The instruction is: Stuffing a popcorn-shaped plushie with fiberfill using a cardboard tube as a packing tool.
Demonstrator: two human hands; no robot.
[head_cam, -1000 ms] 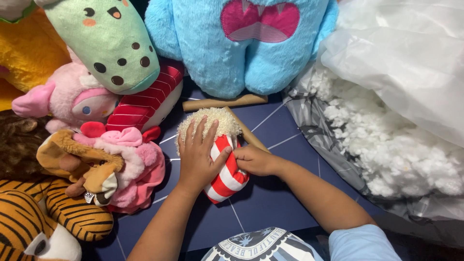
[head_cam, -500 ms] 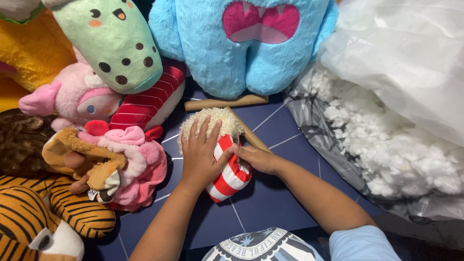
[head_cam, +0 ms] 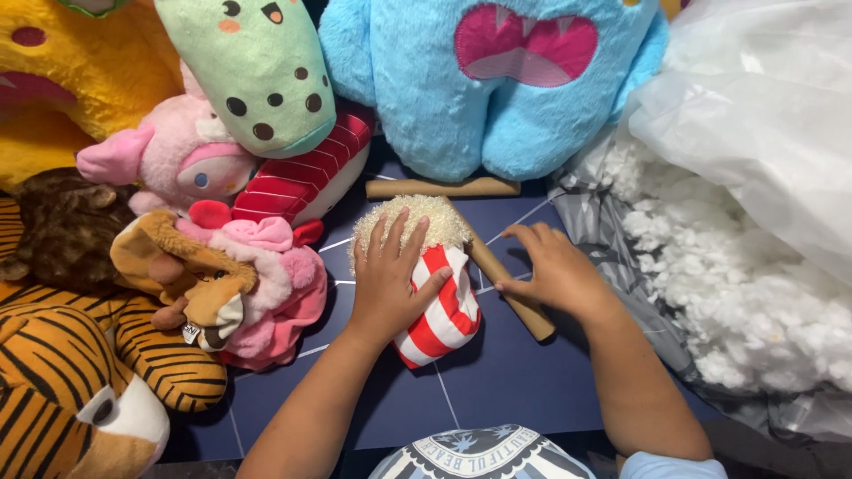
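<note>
Far left, a tiger plush (head_cam: 71,381) is lying half out of view, with a brown monkey plush (head_cam: 186,270) and a pink plush (head_cam: 266,266) piled just beside it. Behind them a green spotted plush (head_cam: 257,71) is leaning on a red striped plush (head_cam: 306,173).

My left hand (head_cam: 386,284) is resting flat on the popcorn plush (head_cam: 435,293), fingers (head_cam: 395,235) spread over its fuzzy cream top, thumb hooking the red-and-white striped side. It is pressing more than gripping. The plush is lying tilted on the dark blue worktop (head_cam: 497,381), just beside the pile.

My right hand (head_cam: 555,270) is hovering loosely open, fingertips touching a brown stick (head_cam: 506,284) that is running diagonally from under the plush. A second stick (head_cam: 444,188) is lying against the big blue plush (head_cam: 488,80).

Judging by this, I am steadying the toy while reaching for the stick; picking it up would call for closing the fingers round its middle.

Right, loose white stuffing (head_cam: 710,293) is spilling from a clear plastic bag (head_cam: 763,115).

Hard to tell: any opening in the popcorn plush is hidden under my palm, and the stick's upper end is covered.
</note>
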